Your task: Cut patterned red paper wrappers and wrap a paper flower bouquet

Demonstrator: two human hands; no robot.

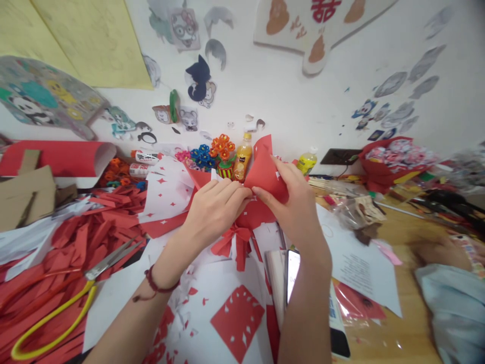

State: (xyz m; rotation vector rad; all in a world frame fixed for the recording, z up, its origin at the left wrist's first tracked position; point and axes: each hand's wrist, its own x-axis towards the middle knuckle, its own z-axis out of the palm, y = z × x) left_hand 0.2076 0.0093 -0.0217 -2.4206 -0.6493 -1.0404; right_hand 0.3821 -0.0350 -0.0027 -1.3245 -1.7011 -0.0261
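In the head view, a red paper bouquet wrapper [261,212] with a red bow [233,242] at its base lies before me. My left hand [215,210] is closed, its fingertips pressed together at the wrapper's middle edge. A raised red flap stands between the hands; my right hand [291,199] pinches it, thumb in front and fingers behind. The fingertips of both hands nearly meet. To the left, a white sheet with red star cut-outs [164,187] spreads from the wrapper. Below the bow, a red square with cut-out holes [238,323] lies on white paper.
Scissors [94,275] lie on heaped red paper strips [81,232] at left. An orange juice bottle [242,159] and pipe-cleaner flowers [222,149] stand behind. A phone [292,273] sits beside my right forearm. At far right, a co-worker's blurred arm [439,250] reaches over the table.
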